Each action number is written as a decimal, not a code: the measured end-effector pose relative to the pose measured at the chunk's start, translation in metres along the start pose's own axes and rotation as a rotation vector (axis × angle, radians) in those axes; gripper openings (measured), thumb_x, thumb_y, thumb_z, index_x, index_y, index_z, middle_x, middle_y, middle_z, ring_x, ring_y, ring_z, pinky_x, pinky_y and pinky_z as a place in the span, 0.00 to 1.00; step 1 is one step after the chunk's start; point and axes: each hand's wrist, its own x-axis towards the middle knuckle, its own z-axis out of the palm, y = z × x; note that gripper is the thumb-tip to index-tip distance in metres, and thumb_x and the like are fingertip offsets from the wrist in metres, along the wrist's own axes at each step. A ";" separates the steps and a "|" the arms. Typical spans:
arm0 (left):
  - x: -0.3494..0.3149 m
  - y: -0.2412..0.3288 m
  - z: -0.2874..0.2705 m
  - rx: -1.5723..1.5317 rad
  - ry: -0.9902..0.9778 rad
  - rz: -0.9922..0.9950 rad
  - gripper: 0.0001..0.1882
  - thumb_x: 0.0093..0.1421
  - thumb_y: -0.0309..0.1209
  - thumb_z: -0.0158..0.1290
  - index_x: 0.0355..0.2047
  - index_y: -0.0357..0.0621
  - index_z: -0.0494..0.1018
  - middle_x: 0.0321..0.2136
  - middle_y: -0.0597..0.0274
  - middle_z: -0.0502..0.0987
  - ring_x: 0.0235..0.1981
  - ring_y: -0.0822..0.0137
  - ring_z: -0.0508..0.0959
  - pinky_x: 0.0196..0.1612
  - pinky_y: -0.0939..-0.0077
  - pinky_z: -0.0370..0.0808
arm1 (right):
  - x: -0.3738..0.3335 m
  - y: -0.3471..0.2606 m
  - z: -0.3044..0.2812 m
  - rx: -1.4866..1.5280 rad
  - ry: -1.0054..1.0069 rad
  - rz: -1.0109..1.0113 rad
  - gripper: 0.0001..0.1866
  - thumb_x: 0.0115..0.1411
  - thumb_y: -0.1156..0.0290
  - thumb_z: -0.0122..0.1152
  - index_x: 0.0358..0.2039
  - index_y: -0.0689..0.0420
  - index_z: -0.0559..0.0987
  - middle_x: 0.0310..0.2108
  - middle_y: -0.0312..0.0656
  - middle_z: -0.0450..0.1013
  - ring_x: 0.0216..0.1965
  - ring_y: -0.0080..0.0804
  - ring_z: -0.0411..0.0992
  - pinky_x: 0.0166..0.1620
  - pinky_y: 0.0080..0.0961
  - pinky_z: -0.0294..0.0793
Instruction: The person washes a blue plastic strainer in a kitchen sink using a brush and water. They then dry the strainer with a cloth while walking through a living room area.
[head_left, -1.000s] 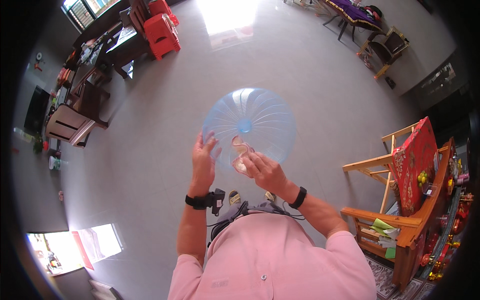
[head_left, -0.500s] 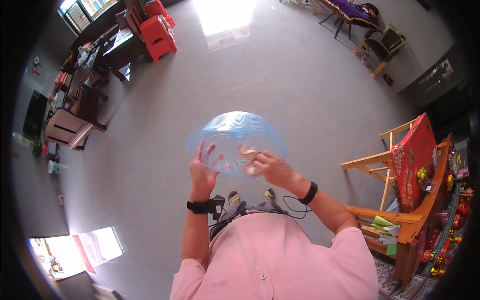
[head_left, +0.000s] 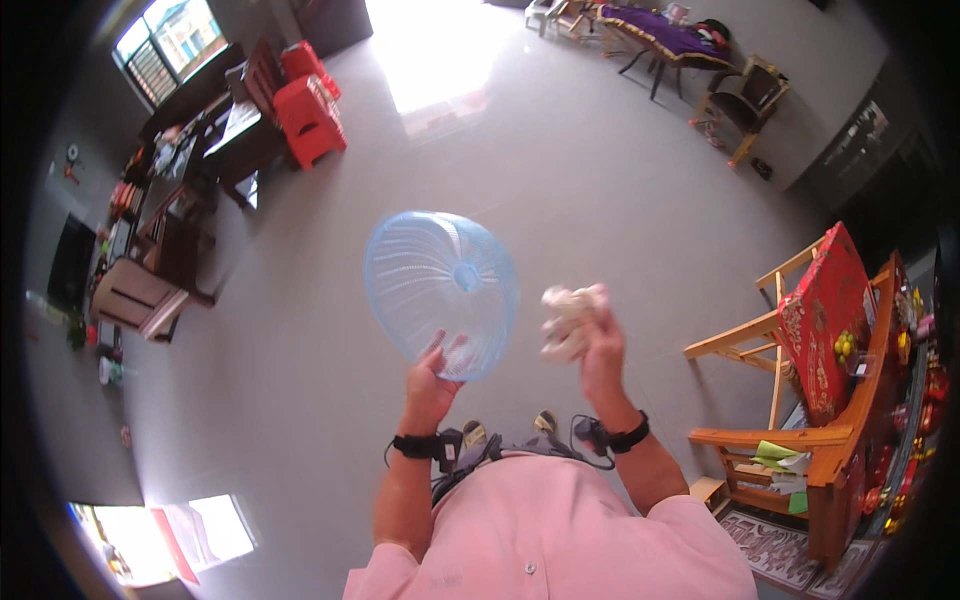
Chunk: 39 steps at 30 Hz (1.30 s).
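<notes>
- The left hand [head_left: 430,393] has its fingers clamped on the lower edge of a light-blue openwork plastic dome [head_left: 410,268]; I see some of these fingers through the plastic.
- The dome is held in the air above the floor [head_left: 300,340], tilted, and its round hub [head_left: 466,277] is visible to me.
- The right hand [head_left: 603,362] is to the right of the dome, apart from it; its fingers are closed together on a crumpled whitish cloth [head_left: 566,322] with some pink in it.
- The cloth is therefore also right of the dome, near but not touching.
- Below the dome, on the person's side, I notice the black wrist straps [head_left: 415,446], the sandals [head_left: 475,434] and the pink shirt [head_left: 545,525].
- Well to the right of the dome stands a wooden bench [head_left: 835,455], and beside it a red patterned panel [head_left: 825,320].
- Far beyond the dome, toward the left, are red plastic stools [head_left: 310,118].
- Far beyond it, toward the right, is a table with purple cover [head_left: 655,38].
</notes>
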 end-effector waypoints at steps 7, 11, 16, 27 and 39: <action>0.006 -0.041 0.016 0.420 0.064 0.260 0.35 0.73 0.30 0.46 0.77 0.43 0.47 0.57 0.47 0.78 0.38 0.65 0.83 0.46 0.65 0.85 | -0.012 0.072 0.001 -0.336 -0.147 -0.290 0.36 0.64 0.71 0.70 0.68 0.59 0.63 0.54 0.43 0.70 0.58 0.32 0.69 0.59 0.32 0.72; -0.006 -0.037 0.033 0.556 -0.054 0.017 0.33 0.77 0.43 0.42 0.75 0.41 0.49 0.53 0.45 0.79 0.37 0.61 0.85 0.44 0.65 0.85 | 0.009 0.069 0.002 -0.610 0.014 -0.396 0.31 0.61 0.78 0.61 0.66 0.65 0.66 0.58 0.52 0.70 0.59 0.46 0.72 0.62 0.36 0.71; -0.040 -0.029 0.065 0.895 -0.417 -0.359 0.40 0.77 0.59 0.33 0.63 0.29 0.66 0.42 0.43 0.84 0.33 0.58 0.86 0.40 0.72 0.83 | 0.039 0.053 -0.020 -0.825 0.114 -0.425 0.24 0.57 0.78 0.58 0.56 0.63 0.75 0.47 0.58 0.75 0.50 0.59 0.74 0.51 0.46 0.77; 0.021 -0.093 0.063 1.689 -0.442 0.817 0.45 0.57 0.26 0.64 0.70 0.26 0.54 0.61 0.27 0.69 0.58 0.33 0.75 0.60 0.51 0.74 | 0.012 0.030 -0.003 -0.769 -0.089 -0.475 0.24 0.61 0.70 0.66 0.58 0.62 0.75 0.51 0.55 0.77 0.51 0.53 0.77 0.54 0.40 0.77; -0.013 -0.030 0.106 0.413 -0.490 -0.045 0.48 0.62 0.19 0.44 0.79 0.52 0.38 0.71 0.38 0.59 0.56 0.45 0.81 0.57 0.56 0.79 | 0.004 -0.023 -0.034 -0.396 -0.188 -0.471 0.10 0.64 0.76 0.65 0.46 0.57 0.82 0.43 0.38 0.80 0.40 0.26 0.75 0.42 0.24 0.75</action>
